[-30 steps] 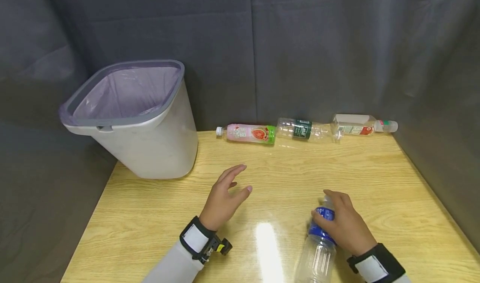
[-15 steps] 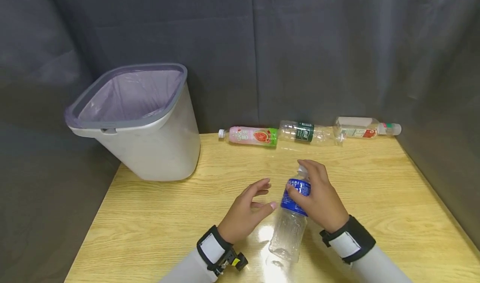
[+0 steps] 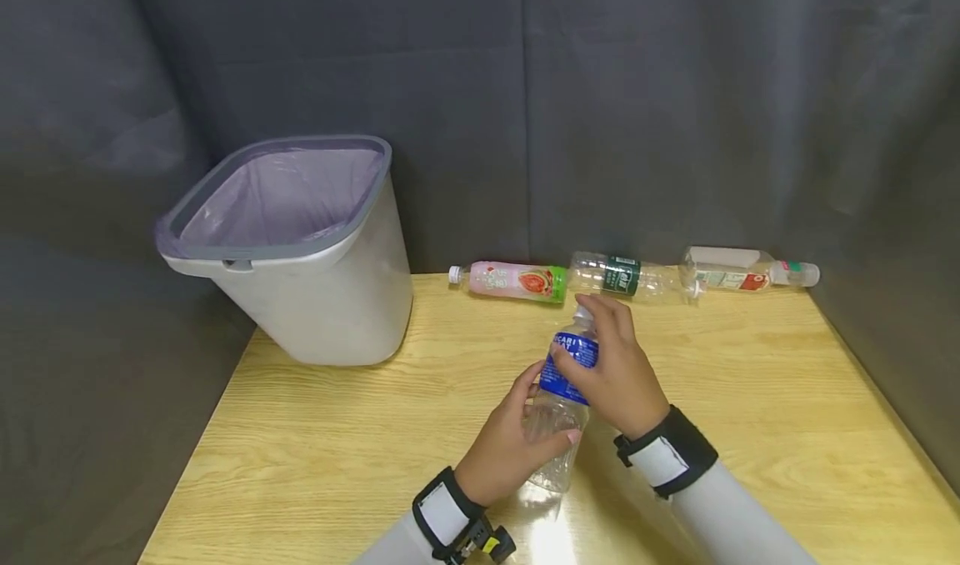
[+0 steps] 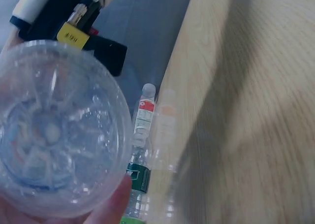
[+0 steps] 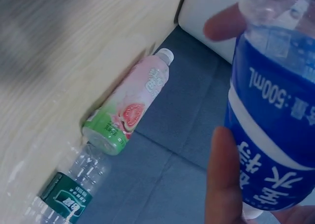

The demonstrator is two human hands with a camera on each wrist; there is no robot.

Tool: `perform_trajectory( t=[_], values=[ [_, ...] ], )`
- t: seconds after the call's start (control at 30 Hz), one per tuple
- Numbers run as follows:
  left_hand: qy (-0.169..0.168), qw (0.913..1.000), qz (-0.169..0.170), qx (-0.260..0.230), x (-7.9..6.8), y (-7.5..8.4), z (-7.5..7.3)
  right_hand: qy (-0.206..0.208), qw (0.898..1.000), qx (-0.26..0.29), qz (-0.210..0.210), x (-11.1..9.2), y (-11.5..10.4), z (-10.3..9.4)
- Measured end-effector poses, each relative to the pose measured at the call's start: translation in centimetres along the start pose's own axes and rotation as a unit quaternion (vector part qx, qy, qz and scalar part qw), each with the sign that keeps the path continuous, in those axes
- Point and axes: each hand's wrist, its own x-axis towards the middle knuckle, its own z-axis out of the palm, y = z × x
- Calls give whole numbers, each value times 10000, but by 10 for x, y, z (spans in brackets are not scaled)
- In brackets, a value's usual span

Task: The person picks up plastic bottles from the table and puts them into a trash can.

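Observation:
A clear plastic bottle (image 3: 558,415) with a blue label and white cap is held tilted above the table, cap end away from me. My right hand (image 3: 618,373) grips it around the label and neck; in the right wrist view a fingertip (image 5: 224,172) lies against the blue label (image 5: 270,120). Lower down, my left hand (image 3: 513,444) has its thumb and fingers around the clear body. The bottle's round base (image 4: 59,130) fills much of the left wrist view, with part of the left hand (image 4: 110,207) at its edge.
A grey-white bin (image 3: 330,307) with a purple liner stands at the back left. Along the back edge of the wooden table (image 3: 315,465) lie a pink-labelled bottle (image 3: 513,281), a green-labelled bottle (image 3: 622,277) and a clear bottle with a red-and-white label (image 3: 738,270). Dark curtain surrounds the table.
The right hand has brought the blue-labelled bottle up and left from the front right. The left hand has moved right and now holds its lower body.

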Motion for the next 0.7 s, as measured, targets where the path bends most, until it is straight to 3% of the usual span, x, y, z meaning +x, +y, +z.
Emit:
perform_trajectory(
  t=[0.2,0.47,0.7],
  values=[
    [376,9991,25,185,0,4,-12,71,9999,6,-153,10,-4,3],
    [981,9942,-194,388,2,23,-57,221,9994,258,-108,35,0,3],
    [1633,9841,295,641,-1,52,-95,1,9988,-455,152,64,30,18]
  ],
)
